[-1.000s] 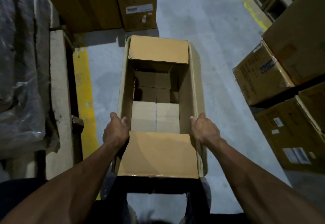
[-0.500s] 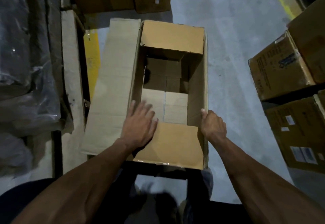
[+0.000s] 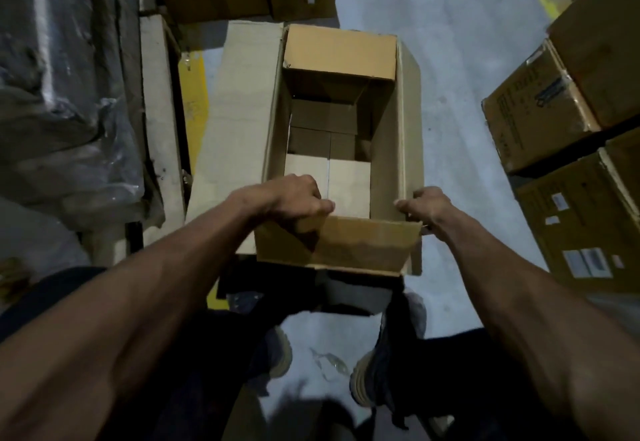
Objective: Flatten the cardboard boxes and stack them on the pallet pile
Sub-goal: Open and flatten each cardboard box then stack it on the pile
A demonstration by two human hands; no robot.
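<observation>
Nearest me, my left hand curls over the near flap of the open cardboard box, and my right hand grips its near right corner. The box stands on the grey floor, its left flap folded outward. Stacked cartons sit farther right.

We see white labels on the stacked boxes. Their print is too blurred for us to read.
</observation>
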